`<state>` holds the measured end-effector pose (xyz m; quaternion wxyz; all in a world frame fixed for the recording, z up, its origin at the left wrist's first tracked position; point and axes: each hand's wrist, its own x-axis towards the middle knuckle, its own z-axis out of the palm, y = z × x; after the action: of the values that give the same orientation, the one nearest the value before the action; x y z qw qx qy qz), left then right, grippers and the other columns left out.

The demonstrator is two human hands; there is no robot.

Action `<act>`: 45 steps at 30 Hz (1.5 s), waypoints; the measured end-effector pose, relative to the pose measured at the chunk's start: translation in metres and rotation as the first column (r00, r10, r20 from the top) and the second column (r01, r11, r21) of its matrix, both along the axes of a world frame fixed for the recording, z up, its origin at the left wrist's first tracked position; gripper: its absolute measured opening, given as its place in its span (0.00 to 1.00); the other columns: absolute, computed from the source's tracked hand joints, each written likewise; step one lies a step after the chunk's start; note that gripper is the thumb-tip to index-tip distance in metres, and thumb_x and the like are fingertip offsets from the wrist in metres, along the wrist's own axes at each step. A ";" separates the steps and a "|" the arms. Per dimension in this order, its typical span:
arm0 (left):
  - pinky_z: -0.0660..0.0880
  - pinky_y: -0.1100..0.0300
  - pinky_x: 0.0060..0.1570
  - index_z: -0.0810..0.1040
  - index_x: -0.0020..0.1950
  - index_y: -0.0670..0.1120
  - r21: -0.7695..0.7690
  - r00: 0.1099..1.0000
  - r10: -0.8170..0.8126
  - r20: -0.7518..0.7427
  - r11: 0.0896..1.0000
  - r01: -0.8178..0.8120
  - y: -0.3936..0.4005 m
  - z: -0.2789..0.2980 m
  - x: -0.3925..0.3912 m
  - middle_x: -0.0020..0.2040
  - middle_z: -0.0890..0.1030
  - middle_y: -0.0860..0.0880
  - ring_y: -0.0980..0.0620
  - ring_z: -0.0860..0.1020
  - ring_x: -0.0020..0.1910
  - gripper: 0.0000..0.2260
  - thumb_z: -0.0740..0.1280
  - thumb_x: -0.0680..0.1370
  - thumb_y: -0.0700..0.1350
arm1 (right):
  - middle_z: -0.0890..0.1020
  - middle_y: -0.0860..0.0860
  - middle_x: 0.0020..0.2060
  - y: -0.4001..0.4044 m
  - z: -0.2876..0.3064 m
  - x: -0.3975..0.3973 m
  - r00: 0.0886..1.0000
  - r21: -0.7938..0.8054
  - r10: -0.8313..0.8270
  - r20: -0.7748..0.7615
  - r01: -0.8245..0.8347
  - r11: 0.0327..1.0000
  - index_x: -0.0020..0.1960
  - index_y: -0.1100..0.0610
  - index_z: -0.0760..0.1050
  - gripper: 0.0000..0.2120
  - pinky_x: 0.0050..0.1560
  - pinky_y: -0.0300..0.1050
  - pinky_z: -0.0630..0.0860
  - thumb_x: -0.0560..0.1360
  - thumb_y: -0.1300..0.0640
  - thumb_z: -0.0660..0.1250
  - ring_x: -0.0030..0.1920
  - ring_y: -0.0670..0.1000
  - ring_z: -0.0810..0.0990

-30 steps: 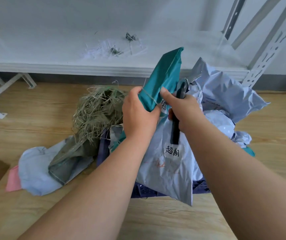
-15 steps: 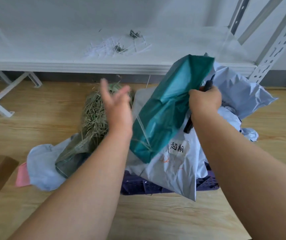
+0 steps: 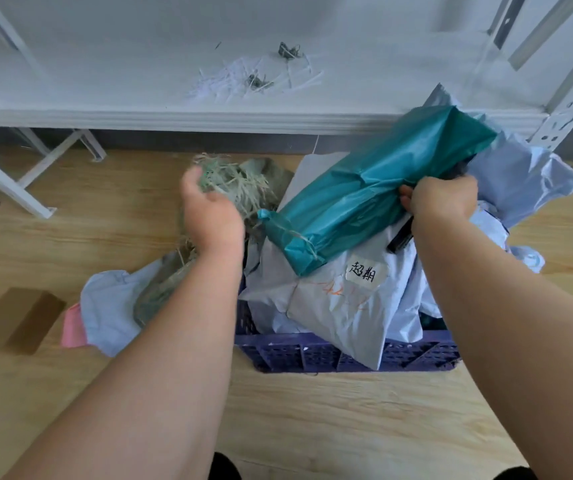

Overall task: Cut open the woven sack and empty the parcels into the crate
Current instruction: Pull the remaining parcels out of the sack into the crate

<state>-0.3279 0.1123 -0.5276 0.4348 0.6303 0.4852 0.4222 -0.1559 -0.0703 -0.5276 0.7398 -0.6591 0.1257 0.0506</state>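
A person leans over a purple plastic crate [image 3: 316, 355] that sits on a light wooden floor [image 3: 313, 420], both bare forearms reaching forward. The right hand [image 3: 442, 199] is clenched around the upper edge of a teal parcel [image 3: 364, 199], holding it tilted over the crate, its tied lower end resting on a grey mailing bag [image 3: 340, 306]. A dark handled tool [image 3: 401, 237], possibly the cutter, pokes out below the same fist. The grey bag carries a white label with handwritten characters [image 3: 364, 271] and hangs over the crate's front wall. More pale blue-grey bags [image 3: 527, 174] are heaped in the crate behind the right hand.

The left hand [image 3: 209, 209] hovers free and loosely curled, grasping nothing, just above the frayed, straw-like opening of the woven sack [image 3: 236, 183]. The sack lies slumped on the floor just left of the crate, on top of another pale bag [image 3: 112, 306] and something pink [image 3: 72, 327]. A brown cardboard box [image 3: 15, 320] sits further left. Behind, a low white shelf [image 3: 174, 116] holds scattered shreds [image 3: 243, 77].
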 end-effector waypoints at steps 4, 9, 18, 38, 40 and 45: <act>0.68 0.64 0.34 0.70 0.68 0.51 -0.026 0.973 -0.206 -0.102 0.978 0.205 -0.022 0.003 0.015 0.47 0.81 0.51 0.60 0.73 0.32 0.19 0.54 0.79 0.37 | 0.75 0.51 0.54 0.005 -0.001 -0.005 1.000 -0.025 0.008 -0.005 -0.008 1.000 0.64 0.56 0.67 0.26 0.53 0.52 0.80 0.68 0.70 0.59 0.53 0.59 0.82; 0.70 0.71 0.39 0.70 0.67 0.43 0.160 0.948 -0.081 0.306 0.987 0.033 -0.019 0.031 0.007 0.38 0.78 0.53 0.64 0.74 0.33 0.17 0.54 0.79 0.36 | 0.76 0.52 0.56 0.003 -0.002 -0.005 0.999 0.022 -0.031 -0.014 0.031 0.999 0.63 0.56 0.67 0.22 0.50 0.50 0.82 0.71 0.70 0.56 0.49 0.56 0.84; 0.75 0.48 0.58 0.70 0.68 0.47 -0.048 0.947 -0.066 -0.314 0.997 0.054 0.010 0.009 -0.015 0.64 0.75 0.46 0.44 0.76 0.57 0.16 0.58 0.79 0.41 | 0.78 0.53 0.58 0.014 -0.006 -0.010 0.997 -0.045 -0.062 -0.038 0.060 0.997 0.62 0.54 0.67 0.21 0.56 0.52 0.79 0.70 0.67 0.58 0.54 0.57 0.82; 0.73 0.63 0.51 0.68 0.67 0.61 -0.001 0.680 -0.580 -0.449 0.761 0.649 -0.028 -0.040 -0.022 0.57 0.65 0.52 0.56 0.76 0.43 0.27 0.71 0.74 0.40 | 0.82 0.50 0.49 0.049 0.005 -0.082 0.631 -0.779 0.707 0.318 -0.251 0.575 0.53 0.53 0.78 0.12 0.49 0.40 0.73 0.71 0.61 0.67 0.48 0.51 0.79; 0.71 0.65 0.50 0.70 0.67 0.60 0.033 0.655 -0.587 -0.475 0.732 0.680 -0.027 -0.042 -0.023 0.58 0.63 0.53 0.55 0.75 0.44 0.27 0.67 0.74 0.35 | 0.81 0.53 0.54 0.053 0.000 -0.085 0.561 -0.884 0.808 0.178 -0.269 0.382 0.58 0.52 0.77 0.18 0.48 0.45 0.74 0.71 0.65 0.65 0.54 0.57 0.78; 0.73 0.62 0.49 0.83 0.52 0.46 0.236 0.743 -0.434 -0.509 0.760 0.605 -0.027 -0.048 -0.025 0.53 0.73 0.52 0.52 0.77 0.44 0.08 0.71 0.75 0.39 | 0.78 0.53 0.56 0.053 -0.010 -0.083 0.500 -0.938 0.861 0.092 -0.247 0.244 0.59 0.52 0.74 0.17 0.46 0.47 0.72 0.71 0.61 0.69 0.54 0.59 0.77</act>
<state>-0.3524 0.0851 -0.5759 0.2871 0.8909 0.2747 0.2201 -0.2392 -0.0176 -0.5378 0.2376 -0.8947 -0.3750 0.0499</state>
